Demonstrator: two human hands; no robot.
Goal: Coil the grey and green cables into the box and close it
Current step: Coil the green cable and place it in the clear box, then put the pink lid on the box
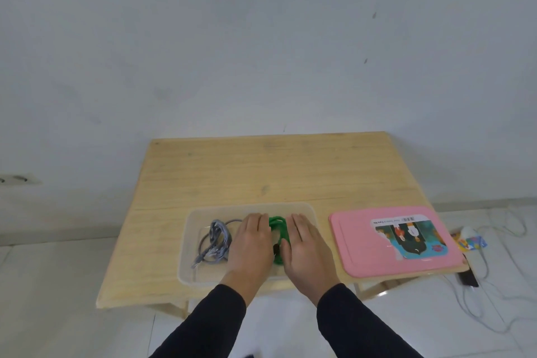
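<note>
Both my hands are down in the clear plastic box (191,222) rn, which sits near the front edge of the wooden table (261,166). Left hand (252,244) and right hand (308,247) are flat-ish, palms down, fingers stretched out and pretty much together, not curled round anything. The green cable (278,225) is bunched in a coil between them, w/ each hand pressed up against or over a side of it, so I can only see a strip of green in the gap. Can't tell if any fingertip is hooked under it tbh. There's a small dark bit (276,248) by my left thumb, prob the plug end but too small to say.

Grey cable (216,238) is in the left part of the same box, loosely looped, one end trailing toward the front wall. It's just beside my left hand, not sure if touching.

Pink lid (348,235) w/ a picture sticker lies flat on the table to the right of the box, apart from it, a corner poking over the table edge.
</note>
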